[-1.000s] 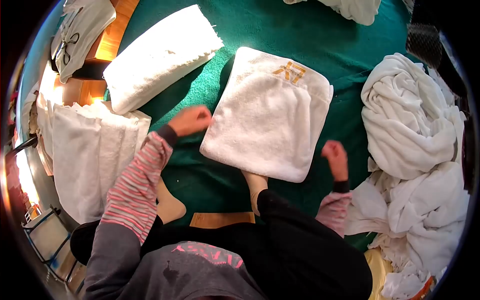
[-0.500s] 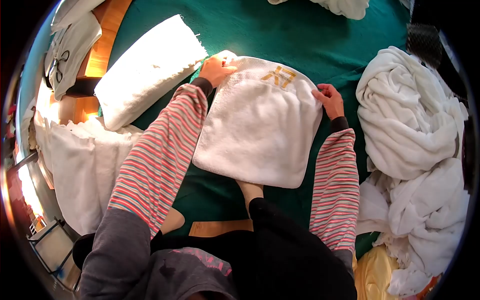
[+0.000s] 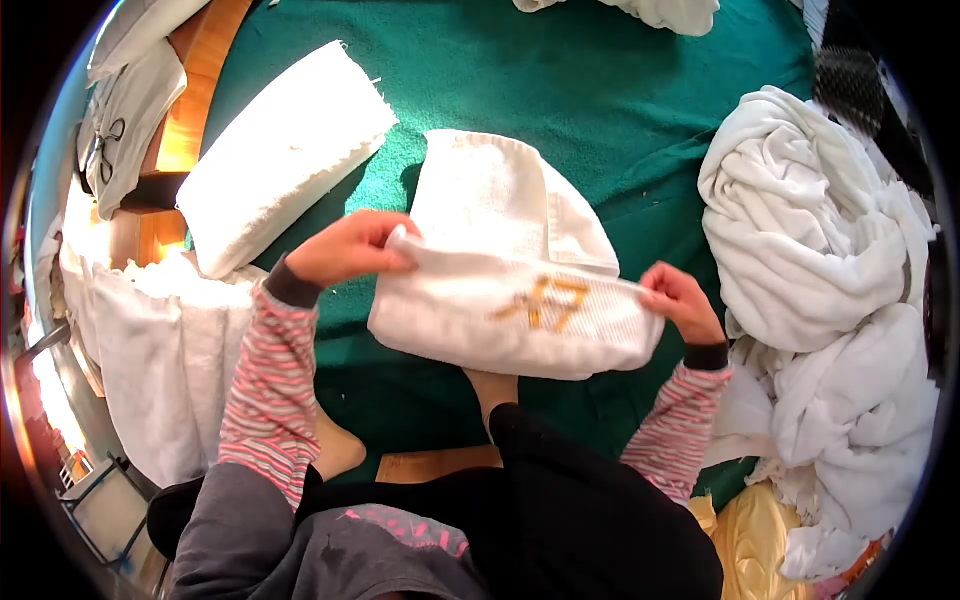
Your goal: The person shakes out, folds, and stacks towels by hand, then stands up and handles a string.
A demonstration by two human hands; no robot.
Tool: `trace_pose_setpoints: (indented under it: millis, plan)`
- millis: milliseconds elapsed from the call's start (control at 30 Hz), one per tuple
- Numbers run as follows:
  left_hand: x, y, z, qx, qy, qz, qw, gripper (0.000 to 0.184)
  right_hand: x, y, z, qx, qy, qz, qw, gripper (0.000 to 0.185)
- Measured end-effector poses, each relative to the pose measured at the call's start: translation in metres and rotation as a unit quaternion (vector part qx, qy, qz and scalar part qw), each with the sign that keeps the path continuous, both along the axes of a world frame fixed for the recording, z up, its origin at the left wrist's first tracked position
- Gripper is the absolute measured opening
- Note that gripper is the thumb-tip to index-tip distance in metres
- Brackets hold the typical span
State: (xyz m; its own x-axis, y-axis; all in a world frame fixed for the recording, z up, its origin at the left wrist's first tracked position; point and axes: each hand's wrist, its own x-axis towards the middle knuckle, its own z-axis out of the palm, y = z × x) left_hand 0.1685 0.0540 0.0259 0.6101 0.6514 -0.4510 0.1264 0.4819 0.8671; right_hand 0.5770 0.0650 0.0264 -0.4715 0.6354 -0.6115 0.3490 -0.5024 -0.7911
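Observation:
A white towel (image 3: 480,200) with gold stitched lettering lies on green cloth in front of me. Its upper layer is folded back toward my body, so the lettering sits upside down along the raised edge and the lower layer shows behind. My left hand (image 3: 350,247) pinches the left end of that edge between thumb and fingers. At the right end, my right hand (image 3: 687,303) grips the same edge, fingers closed. The near part of the towel rests close to my bare foot (image 3: 492,392).
A folded white cloth (image 3: 285,160) with a frayed edge lies at upper left, more white fabric (image 3: 165,350) below it. Scissors (image 3: 103,152) rest on cloth at far left. Bunched white fabric (image 3: 810,220) fills the right side, above a yellow bag (image 3: 760,545).
Both hands have drawn the towel's far edge toward my body, folding the top layer over and uncovering the layer beneath. The lettering has moved nearer and turned over.

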Motion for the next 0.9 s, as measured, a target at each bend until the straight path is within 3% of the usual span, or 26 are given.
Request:
trace_pose_setpoints:
  millis: [67, 100, 133, 200, 233, 267, 333, 367, 400, 467, 533, 600, 667, 700, 733, 767, 800, 867, 900]
  plan:
    - [0.004, 0.013, -0.041, -0.009, 0.053, 0.093, 0.994, 0.013, -0.014, 0.014, -0.026, 0.117, -0.095, 0.013, 0.989, 0.015]
    - [0.006, 0.023, -0.051, 0.04, 0.104, 0.085, 0.99, 0.015, -0.022, 0.019, -0.036, 0.137, -0.1, -0.01, 0.985, 0.017]
    - [0.007, 0.032, -0.057, 0.122, 0.186, 0.03, 0.974, 0.017, -0.028, 0.02, -0.04, 0.155, -0.125, 0.042, 0.979, 0.018]
    - [0.003, 0.037, -0.066, 0.113, 0.201, -0.067, 0.971, 0.016, -0.033, 0.009, -0.041, 0.027, -0.025, 0.174, 0.984, 0.018]
    - [0.004, 0.038, -0.055, 0.068, 0.119, -0.106, 0.985, 0.015, -0.045, 0.0, -0.031, -0.002, -0.007, 0.231, 0.973, 0.018]
    - [0.002, 0.034, -0.053, 0.009, 0.081, -0.117, 0.99, 0.016, -0.059, -0.01, -0.021, -0.031, 0.011, 0.287, 0.957, 0.018]
    - [-0.005, 0.026, -0.06, 0.017, 0.115, -0.087, 0.989, 0.014, -0.07, -0.027, -0.029, -0.055, 0.008, 0.338, 0.939, 0.016]
    - [-0.007, 0.025, -0.067, 0.014, 0.117, -0.089, 0.989, 0.014, -0.064, -0.029, -0.042, 0.034, -0.029, 0.306, 0.951, 0.015]
    - [-0.009, 0.027, -0.076, 0.041, 0.137, -0.024, 0.989, 0.013, -0.059, -0.027, -0.054, 0.123, -0.066, 0.27, 0.953, 0.015]
    - [-0.005, 0.031, -0.079, 0.117, 0.176, 0.07, 0.975, 0.015, -0.069, -0.005, -0.045, 0.166, -0.145, 0.179, 0.959, 0.017]
    - [0.004, 0.039, -0.079, 0.191, 0.254, 0.066, 0.946, 0.015, -0.09, -0.002, -0.061, 0.23, -0.013, 0.167, 0.959, 0.028]
    - [0.013, 0.047, -0.083, 0.204, 0.271, 0.071, 0.938, 0.017, -0.105, -0.013, -0.089, 0.205, 0.12, 0.203, 0.95, 0.037]
    - [0.018, 0.053, -0.094, 0.128, 0.134, 0.139, 0.973, 0.018, -0.109, -0.021, -0.092, 0.215, 0.106, 0.221, 0.945, 0.041]
    - [0.017, 0.055, -0.1, 0.136, 0.167, 0.136, 0.967, 0.022, -0.104, -0.023, -0.098, 0.348, -0.082, 0.23, 0.905, 0.043]
    - [0.014, 0.06, -0.1, 0.135, 0.169, 0.137, 0.967, 0.022, -0.095, -0.024, -0.102, 0.461, -0.266, 0.226, 0.816, 0.044]
    - [0.01, 0.064, -0.102, 0.119, 0.148, 0.162, 0.968, 0.023, -0.07, 0.006, -0.112, 0.568, -0.369, 0.26, 0.688, 0.045]
    - [0.009, 0.063, -0.104, 0.101, 0.126, 0.186, 0.969, 0.024, -0.065, 0.027, -0.076, 0.479, -0.487, 0.137, 0.717, 0.042]
    - [0.015, 0.062, -0.104, 0.085, 0.14, 0.242, 0.956, 0.025, -0.01, 0.049, -0.096, 0.58, -0.575, -0.006, 0.577, 0.036]
    - [0.015, 0.062, -0.109, 0.11, 0.198, 0.228, 0.947, 0.024, -0.01, 0.051, -0.085, 0.581, -0.576, -0.006, 0.575, 0.036]
